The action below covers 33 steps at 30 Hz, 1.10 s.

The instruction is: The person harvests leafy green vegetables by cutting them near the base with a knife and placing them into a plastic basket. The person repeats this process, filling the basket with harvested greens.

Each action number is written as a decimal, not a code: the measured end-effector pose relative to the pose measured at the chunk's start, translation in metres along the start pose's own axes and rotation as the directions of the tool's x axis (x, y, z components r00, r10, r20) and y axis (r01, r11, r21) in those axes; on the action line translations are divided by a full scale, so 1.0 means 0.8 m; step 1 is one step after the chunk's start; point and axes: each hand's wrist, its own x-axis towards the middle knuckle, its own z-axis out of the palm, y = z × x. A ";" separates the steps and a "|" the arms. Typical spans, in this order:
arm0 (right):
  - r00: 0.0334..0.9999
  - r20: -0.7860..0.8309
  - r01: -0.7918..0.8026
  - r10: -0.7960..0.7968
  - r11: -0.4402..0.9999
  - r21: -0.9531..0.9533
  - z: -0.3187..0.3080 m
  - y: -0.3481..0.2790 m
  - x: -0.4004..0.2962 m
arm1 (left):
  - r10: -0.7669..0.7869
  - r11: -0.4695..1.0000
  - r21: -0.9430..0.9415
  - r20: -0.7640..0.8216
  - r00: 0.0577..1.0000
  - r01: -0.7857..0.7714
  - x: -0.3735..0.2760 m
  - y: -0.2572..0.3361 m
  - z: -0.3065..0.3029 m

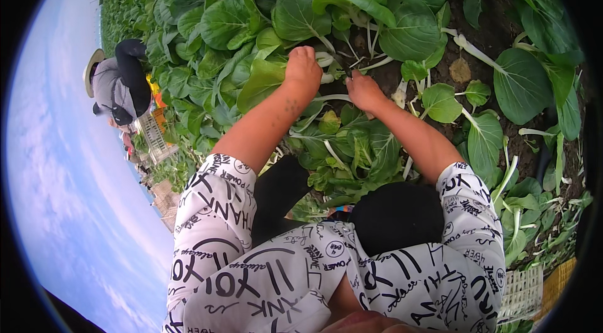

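Observation:
My left hand is closed around a bok choy plant, whose broad leaves spread to the left of my wrist. Its pale stalks show just right of my knuckles. Close by, my right hand grips a knife; a short stretch of dark blade points up towards the stalks, and most of the handle is hidden in my fist. Both hands are low among the plants, near the soil. Loose, partly yellowed leaves lie between my forearms.
Dense standing bok choy fills the upper left. Cut leaves litter the soil at right. A white plastic crate and a yellow crate stand at lower right. Another person in a hat bends near a pale crate.

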 end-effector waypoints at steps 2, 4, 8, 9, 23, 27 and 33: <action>0.981 0.174 -0.101 0.081 0.989 0.107 -0.011 0.001 0.022 | 0.021 1.000 -0.016 0.048 0.999 -0.020 -0.010 0.004 0.005; 0.843 0.500 -0.329 0.198 0.926 0.187 -0.049 -0.018 0.044 | 0.036 0.994 -0.103 0.100 0.994 -0.026 -0.026 0.006 0.017; 0.730 0.660 -0.203 0.176 0.978 -0.036 -0.079 -0.031 0.077 | 0.100 0.993 -0.055 -0.019 0.995 -0.101 -0.056 0.022 0.028; 0.735 0.652 -0.201 0.186 0.978 -0.053 -0.080 -0.037 0.072 | 0.087 0.994 -0.068 -0.022 0.996 -0.088 -0.061 0.029 0.026; 0.967 0.243 0.109 -0.074 0.985 -0.135 -0.128 -0.004 -0.154 | -0.099 0.795 -0.594 -0.324 0.941 -0.120 -0.200 0.012 -0.026; 0.985 -0.092 0.171 -0.145 0.792 0.587 -0.163 -0.003 -0.186 | -0.019 0.061 -0.960 -0.275 0.961 -0.274 -0.228 -0.004 -0.070; 0.896 -0.140 0.296 -0.421 0.331 0.896 -0.155 -0.077 -0.156 | 0.307 -0.693 -0.719 -0.227 0.924 0.053 -0.207 0.047 -0.043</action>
